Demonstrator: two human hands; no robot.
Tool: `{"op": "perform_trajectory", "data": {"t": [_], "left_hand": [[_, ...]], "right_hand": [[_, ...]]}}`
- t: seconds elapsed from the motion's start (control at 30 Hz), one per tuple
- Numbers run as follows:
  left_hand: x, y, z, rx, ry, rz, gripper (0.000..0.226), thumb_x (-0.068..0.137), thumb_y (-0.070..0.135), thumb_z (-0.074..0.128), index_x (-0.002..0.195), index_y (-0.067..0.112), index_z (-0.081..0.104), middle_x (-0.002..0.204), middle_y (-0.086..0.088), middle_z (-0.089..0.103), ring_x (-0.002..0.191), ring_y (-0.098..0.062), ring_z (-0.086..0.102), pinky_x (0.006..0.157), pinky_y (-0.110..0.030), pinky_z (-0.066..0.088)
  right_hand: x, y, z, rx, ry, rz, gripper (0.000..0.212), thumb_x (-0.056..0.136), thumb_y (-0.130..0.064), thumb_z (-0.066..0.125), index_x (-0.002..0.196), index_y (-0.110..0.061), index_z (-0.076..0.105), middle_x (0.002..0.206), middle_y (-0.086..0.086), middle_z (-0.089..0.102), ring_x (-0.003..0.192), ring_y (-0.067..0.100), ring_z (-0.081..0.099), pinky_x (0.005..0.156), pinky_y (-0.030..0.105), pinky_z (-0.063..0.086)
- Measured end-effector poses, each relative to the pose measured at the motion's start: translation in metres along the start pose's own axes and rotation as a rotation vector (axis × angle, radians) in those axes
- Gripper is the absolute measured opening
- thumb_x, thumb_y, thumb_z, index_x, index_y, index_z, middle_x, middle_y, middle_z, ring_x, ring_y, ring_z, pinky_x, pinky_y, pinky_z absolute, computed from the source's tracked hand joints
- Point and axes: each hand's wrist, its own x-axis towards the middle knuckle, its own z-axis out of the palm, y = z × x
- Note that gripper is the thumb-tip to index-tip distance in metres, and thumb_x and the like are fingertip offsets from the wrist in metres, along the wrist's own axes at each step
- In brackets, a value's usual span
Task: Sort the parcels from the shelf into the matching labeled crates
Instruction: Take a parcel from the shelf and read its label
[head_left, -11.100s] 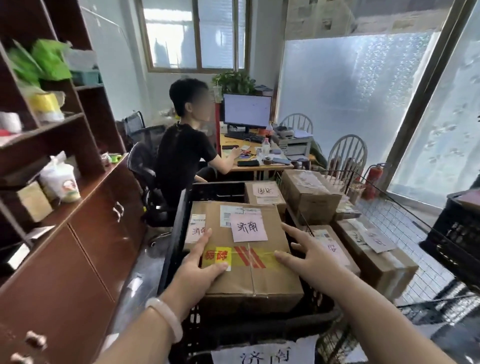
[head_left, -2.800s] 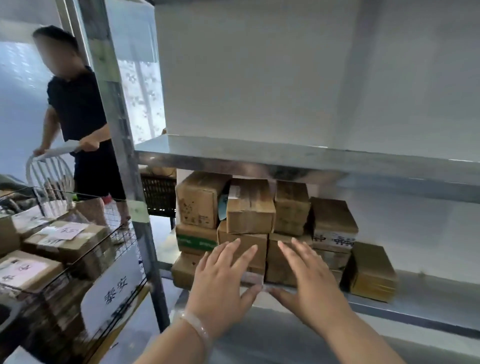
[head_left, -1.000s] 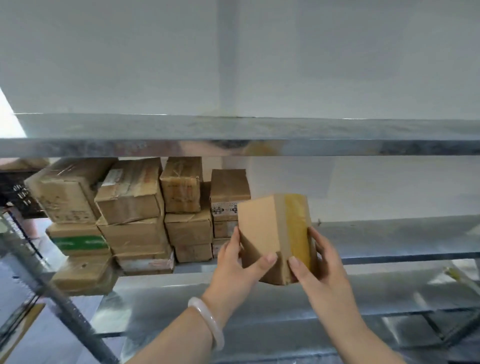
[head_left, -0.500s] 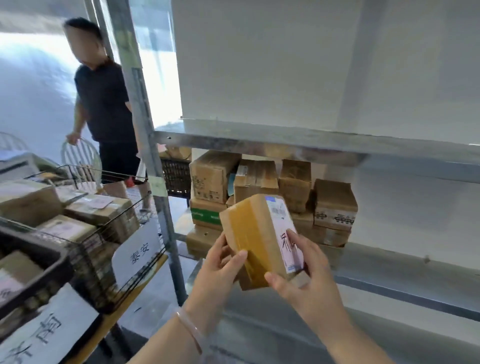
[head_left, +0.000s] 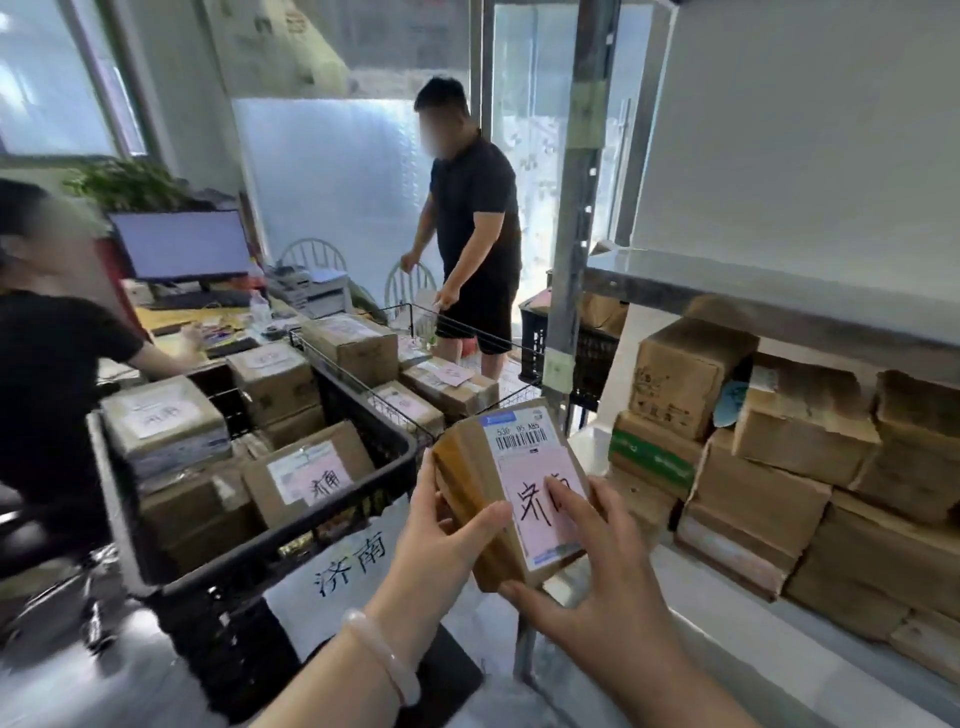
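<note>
Crowded sorting corner: metal shelf (head_left: 779, 312) of stacked boxes (head_left: 769, 483) on the right, black crate (head_left: 270, 544) on the left, packed nearly to its rim. Between them, in the air just past the crate's near right corner: parcel (head_left: 493, 478), pink label up. Gripped along its left edge by left hand (head_left: 441, 545), thumb on top. Pinched by right hand (head_left: 602, 597), thumb under the near edge, fingertip on the label. Narrow gap either side.

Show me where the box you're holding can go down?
The black crate is crowded; the only room for the held box seems to be on top of its parcels, or the narrow gap between the pink-labelled parcel and the crate's right wall. A bare strip of shelf runs before the stacked boxes.
</note>
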Motion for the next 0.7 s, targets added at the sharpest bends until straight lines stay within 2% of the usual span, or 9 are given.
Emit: {"op": "perform_trajectory", "data": {"t": [0.1,0.17,0.23,0.27,0.33,0.43,0.57,0.7], "left_hand": [[0.006,0.008,-0.026,0.057,0.048,0.024,0.093,0.064,0.045,0.085,0.138,0.054,0.029,0.106,0.017,0.071,0.096,-0.008,0.070,0.068,-0.028,0.060],[0.011,0.013,-0.045,0.156,0.119,0.041,0.091,0.069,0.051,0.078,0.143,0.053,0.026,0.128,0.017,0.060,0.105,-0.005,0.065,0.070,-0.021,0.056],[0.018,0.015,-0.067,0.327,0.240,0.038,0.095,0.071,0.064,0.070,0.148,0.054,0.016,0.147,0.016,0.038,0.123,-0.006,0.050,0.092,-0.027,0.049],[0.022,0.015,-0.078,0.402,0.291,0.031,0.094,0.072,0.067,0.067,0.148,0.055,0.014,0.150,0.015,0.034,0.129,-0.008,0.044,0.102,-0.034,0.045],[0.030,0.017,-0.098,0.498,0.359,0.033,0.088,0.076,0.067,0.065,0.147,0.058,0.013,0.153,0.013,0.029,0.136,-0.010,0.037,0.111,-0.044,0.038],[0.045,0.025,-0.124,0.603,0.446,0.064,0.081,0.082,0.061,0.065,0.146,0.057,0.016,0.153,0.019,0.021,0.137,-0.009,0.031,0.111,-0.039,0.037],[0.070,0.043,-0.152,0.817,0.586,0.079,0.079,0.085,0.060,0.060,0.149,0.050,0.016,0.159,0.013,0.020,0.145,-0.015,0.022,0.116,-0.050,0.030],[0.090,0.054,-0.172,0.896,0.659,0.032,0.084,0.076,0.074,0.048,0.149,0.048,0.018,0.158,0.009,0.023,0.145,-0.016,0.023,0.117,-0.048,0.030]], "right_hand": [[0.025,-0.010,0.021,0.043,-0.032,-0.025,0.090,0.049,-0.083,0.062,0.129,-0.073,0.023,0.134,-0.042,0.010,0.128,-0.004,0.021,0.107,0.030,0.033],[0.045,-0.014,0.035,0.058,-0.055,-0.028,0.089,0.049,-0.082,0.064,0.128,-0.075,0.023,0.136,-0.039,0.012,0.126,-0.006,0.017,0.109,0.038,0.033],[0.067,-0.016,0.049,0.072,-0.082,-0.038,0.088,0.049,-0.083,0.065,0.126,-0.076,0.022,0.144,-0.034,0.012,0.131,-0.003,0.017,0.110,0.044,0.033],[0.080,-0.017,0.057,0.081,-0.094,-0.048,0.088,0.049,-0.083,0.065,0.126,-0.076,0.023,0.147,-0.030,0.012,0.135,0.002,0.018,0.110,0.045,0.034],[0.105,-0.020,0.074,0.103,-0.120,-0.075,0.088,0.049,-0.085,0.063,0.127,-0.074,0.025,0.147,-0.028,0.014,0.139,0.009,0.020,0.109,0.045,0.034],[0.143,-0.026,0.103,0.109,-0.176,-0.121,0.090,0.051,-0.085,0.063,0.131,-0.070,0.026,0.148,-0.024,0.014,0.140,0.012,0.018,0.108,0.046,0.034],[0.199,-0.034,0.136,0.087,-0.266,-0.159,0.088,0.059,-0.078,0.067,0.135,-0.064,0.025,0.153,-0.014,0.016,0.141,0.015,0.015,0.110,0.045,0.029],[0.266,-0.050,0.168,0.043,-0.357,-0.153,0.090,0.058,-0.083,0.060,0.137,-0.061,0.022,0.157,-0.006,0.015,0.145,0.024,0.014,0.115,0.051,0.024]]}}
